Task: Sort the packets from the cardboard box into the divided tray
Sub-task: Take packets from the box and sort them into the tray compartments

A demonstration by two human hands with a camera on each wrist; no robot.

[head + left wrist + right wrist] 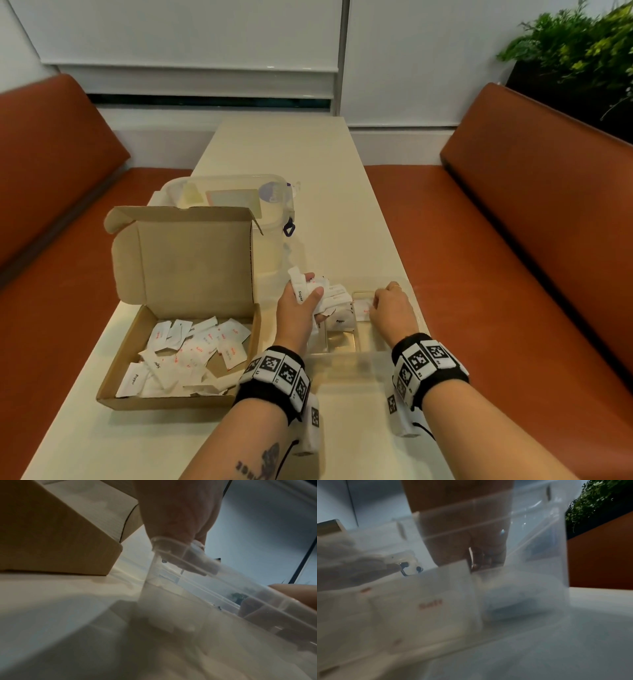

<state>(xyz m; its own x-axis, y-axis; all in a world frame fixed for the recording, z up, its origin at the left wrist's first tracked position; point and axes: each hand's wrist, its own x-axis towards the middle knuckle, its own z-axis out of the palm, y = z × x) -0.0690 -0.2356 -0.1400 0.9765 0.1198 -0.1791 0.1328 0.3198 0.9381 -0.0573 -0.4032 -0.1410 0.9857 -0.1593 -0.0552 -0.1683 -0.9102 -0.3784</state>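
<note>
Right hand (pixel 394 306) fingertips hidden behind its own knuckles, clear divided tray (pixel 373 342) walls faint and hard to trace, small print on packets in the cardboard box (pixel 116 383) mostly unreadable, both wrist views blurred, forearms cut off by the head view's lower edge

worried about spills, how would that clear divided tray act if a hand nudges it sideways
The clear tray looks like thin plastic, so probably light and apt to slide on the smooth table. It sits low and wide, so tipping seems unlikely. The few packets inside add little weight to anchor it.
</note>
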